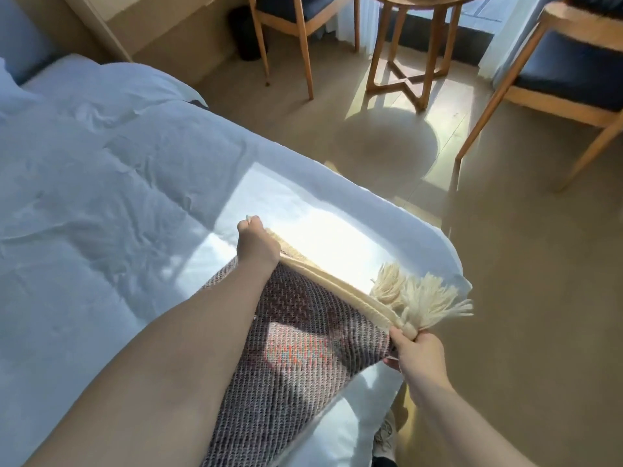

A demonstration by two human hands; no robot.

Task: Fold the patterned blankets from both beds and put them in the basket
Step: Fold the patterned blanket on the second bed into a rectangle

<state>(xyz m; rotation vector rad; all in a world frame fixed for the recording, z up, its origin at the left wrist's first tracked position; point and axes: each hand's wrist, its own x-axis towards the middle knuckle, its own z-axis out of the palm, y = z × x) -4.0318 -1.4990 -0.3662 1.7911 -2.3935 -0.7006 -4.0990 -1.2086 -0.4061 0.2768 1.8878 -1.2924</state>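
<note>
The patterned blanket [290, 358] hangs folded between your two hands above the foot corner of the bed [101, 183], its purple-grey knit draping down toward you over the white duvet. Your left hand [256, 244] has its grip clamped on the far end of the cream top edge; your right hand [418, 355] has its grip pinched shut on the near end, just below the cream tassels [418, 298], which fan out past the bed's corner. The edge runs taut between both grips. Sunlight falls on the duvet just beyond the blanket. A round wooden table [411, 45] and two chairs [556, 72] stand on the floor beyond.
</note>
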